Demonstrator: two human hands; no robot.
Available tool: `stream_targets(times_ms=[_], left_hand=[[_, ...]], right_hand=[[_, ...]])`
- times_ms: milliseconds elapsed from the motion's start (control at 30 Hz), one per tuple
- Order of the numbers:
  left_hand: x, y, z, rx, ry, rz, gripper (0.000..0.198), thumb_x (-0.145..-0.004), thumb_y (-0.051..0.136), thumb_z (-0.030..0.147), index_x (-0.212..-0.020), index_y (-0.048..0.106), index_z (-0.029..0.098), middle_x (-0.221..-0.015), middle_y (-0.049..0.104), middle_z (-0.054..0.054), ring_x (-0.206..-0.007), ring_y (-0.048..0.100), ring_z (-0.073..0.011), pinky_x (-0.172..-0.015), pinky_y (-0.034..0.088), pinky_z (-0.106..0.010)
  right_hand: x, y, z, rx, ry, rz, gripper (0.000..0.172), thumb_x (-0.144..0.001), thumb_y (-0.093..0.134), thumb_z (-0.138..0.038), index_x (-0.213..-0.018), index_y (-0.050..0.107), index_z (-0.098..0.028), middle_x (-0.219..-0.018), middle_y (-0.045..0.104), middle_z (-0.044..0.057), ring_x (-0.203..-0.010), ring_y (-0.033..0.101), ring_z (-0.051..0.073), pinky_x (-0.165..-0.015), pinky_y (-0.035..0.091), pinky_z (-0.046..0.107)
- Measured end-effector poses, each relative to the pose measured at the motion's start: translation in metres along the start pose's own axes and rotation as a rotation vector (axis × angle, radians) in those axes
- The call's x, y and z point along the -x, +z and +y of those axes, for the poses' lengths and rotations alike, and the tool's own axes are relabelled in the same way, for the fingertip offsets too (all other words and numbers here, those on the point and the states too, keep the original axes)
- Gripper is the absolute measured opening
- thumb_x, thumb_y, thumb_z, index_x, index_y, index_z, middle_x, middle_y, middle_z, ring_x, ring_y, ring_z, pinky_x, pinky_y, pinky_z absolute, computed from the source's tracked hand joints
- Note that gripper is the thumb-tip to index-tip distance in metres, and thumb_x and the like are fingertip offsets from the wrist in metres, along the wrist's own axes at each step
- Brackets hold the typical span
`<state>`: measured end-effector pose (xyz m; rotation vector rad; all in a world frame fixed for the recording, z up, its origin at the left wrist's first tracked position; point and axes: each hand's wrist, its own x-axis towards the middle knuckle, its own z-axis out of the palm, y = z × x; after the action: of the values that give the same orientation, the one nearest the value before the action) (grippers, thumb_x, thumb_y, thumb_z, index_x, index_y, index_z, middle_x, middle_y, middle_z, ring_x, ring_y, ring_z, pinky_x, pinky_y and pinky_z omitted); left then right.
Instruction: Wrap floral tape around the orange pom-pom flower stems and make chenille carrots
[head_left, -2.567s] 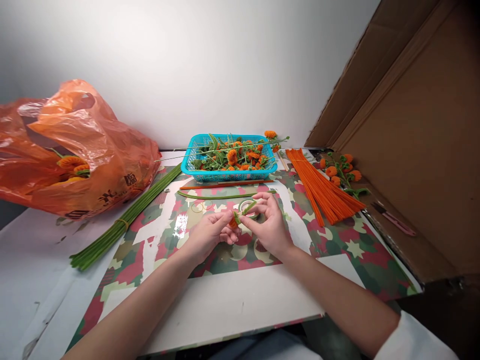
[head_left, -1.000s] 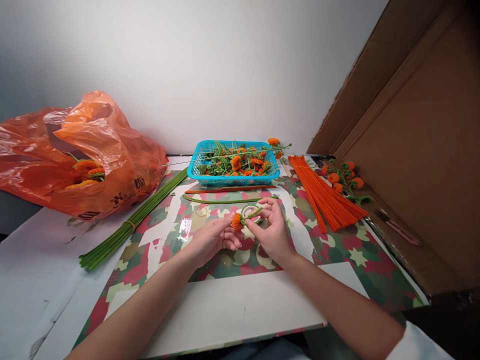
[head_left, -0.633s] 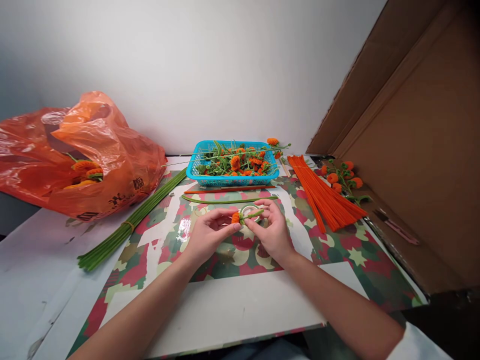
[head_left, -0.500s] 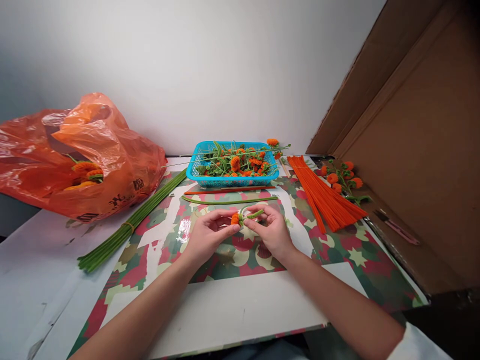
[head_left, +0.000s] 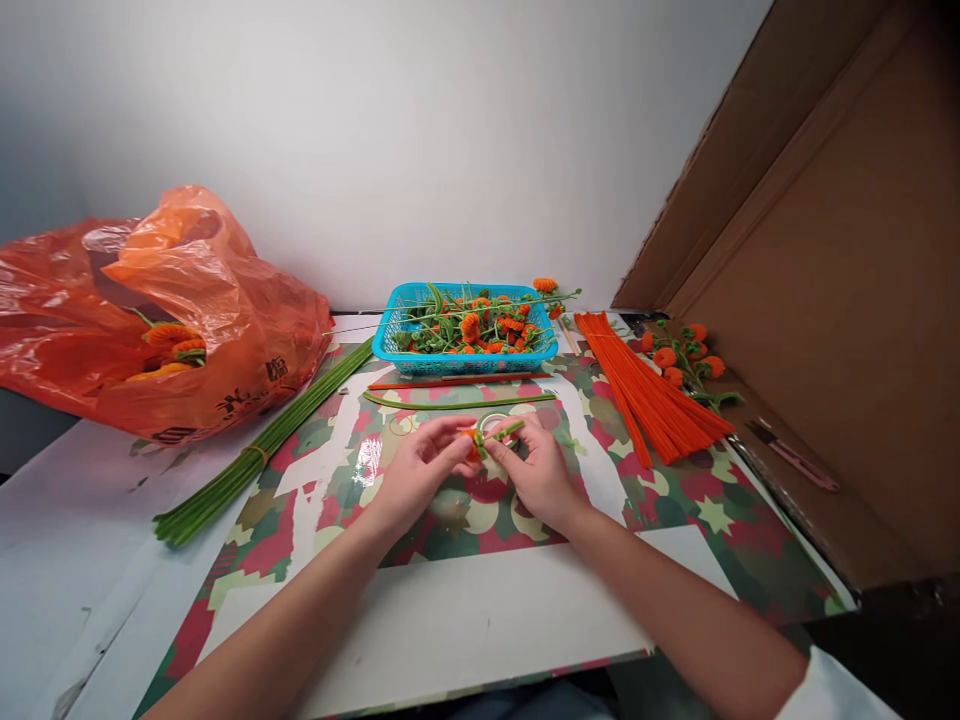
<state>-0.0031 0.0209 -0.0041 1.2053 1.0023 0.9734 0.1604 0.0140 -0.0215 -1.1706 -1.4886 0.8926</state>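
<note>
White wall fills the back, with brown cardboard standing along the right side and a camouflage-patterned table cover spread below. On the left slumps a translucent orange plastic bag, yellow-orange blooms showing inside it. Beside the bag, a banded bundle of green stems lies aslant; on the opposite side, a bundle of orange stems fans out toward the near edge. Between them, near the wall, sits a blue plastic basket heaped with orange flowers and greenery. Both hands meet over the middle of the cover. The left hand has its thumb and fingers curled close about the head of a small orange flower, partly hiding it, while the right hand pinches its short green stem between thumb and fingers. Orange sprigs lie by the cardboard, near a pink-handled tool. One curved green strip lies before the basket, and a tape roll shows just behind the flower.
</note>
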Motion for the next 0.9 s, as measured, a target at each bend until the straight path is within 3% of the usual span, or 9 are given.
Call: stream_targets(times_ms=[67,167,433,633,767,900], left_hand=[[0.0021,0.0015,0.0013,-0.112,0.131,0.010,0.041,-0.072,0.073,0.037,-0.107,0.062,0.019,-0.104,0.066,-0.007,-0.087,0.065,-0.0191,-0.075,0.056,-0.031],[0.0036,0.0017,0.0012,-0.238,0.195,0.003,0.028,-0.073,0.073,0.033,-0.096,0.066,0.019,-0.096,0.066,-0.006,-0.087,0.064,-0.0187,-0.075,0.055,-0.028],[0.0002,-0.0005,0.0065,-0.002,-0.083,-0.052,0.038,-0.072,0.072,0.044,-0.097,0.061,0.017,-0.070,0.066,-0.001,-0.055,0.064,-0.0144,-0.059,0.055,-0.028],[-0.0010,-0.0028,0.0027,0.097,-0.279,-0.177,0.032,-0.080,0.059,0.050,-0.080,0.053,0.018,-0.056,0.063,0.000,-0.043,0.061,-0.0119,-0.043,0.046,-0.019],[0.0001,-0.0045,0.0016,0.011,-0.266,-0.207,0.030,-0.081,0.058,0.049,-0.079,0.048,0.020,-0.053,0.061,0.002,-0.043,0.061,-0.0137,-0.043,0.048,-0.021],[0.0034,-0.0032,0.0034,-0.108,-0.118,-0.228,0.026,-0.077,0.065,0.041,-0.080,0.050,0.020,-0.058,0.059,0.005,-0.047,0.060,-0.0118,-0.048,0.049,-0.022]], right_hand=[[0.0005,0.0004,-0.0002,0.026,0.003,0.005,0.008,-0.082,0.061,-0.029,-0.080,0.064,-0.022,-0.084,0.060,0.004,-0.088,0.056,0.019,-0.076,0.048,0.031],[0.0006,0.0002,-0.0009,0.045,0.013,-0.008,0.007,-0.082,0.062,-0.027,-0.078,0.065,-0.022,-0.082,0.059,0.003,-0.089,0.056,0.019,-0.074,0.049,0.031],[-0.0010,-0.0059,-0.0056,0.108,-0.103,-0.101,0.006,-0.084,0.061,-0.023,-0.084,0.067,-0.024,-0.088,0.064,0.003,-0.090,0.054,0.019,-0.079,0.045,0.033],[0.0004,-0.0075,-0.0056,0.211,-0.187,-0.168,0.008,-0.085,0.060,-0.017,-0.085,0.066,-0.023,-0.088,0.067,0.002,-0.090,0.051,0.019,-0.081,0.040,0.036],[0.0013,-0.0063,-0.0070,0.296,-0.199,-0.188,0.011,-0.084,0.059,-0.014,-0.080,0.064,-0.023,-0.084,0.067,0.001,-0.089,0.051,0.020,-0.080,0.037,0.037],[0.0025,-0.0050,-0.0083,0.359,-0.194,-0.184,0.011,-0.083,0.059,-0.014,-0.077,0.062,-0.023,-0.081,0.068,0.000,-0.088,0.051,0.020,-0.081,0.033,0.038]])
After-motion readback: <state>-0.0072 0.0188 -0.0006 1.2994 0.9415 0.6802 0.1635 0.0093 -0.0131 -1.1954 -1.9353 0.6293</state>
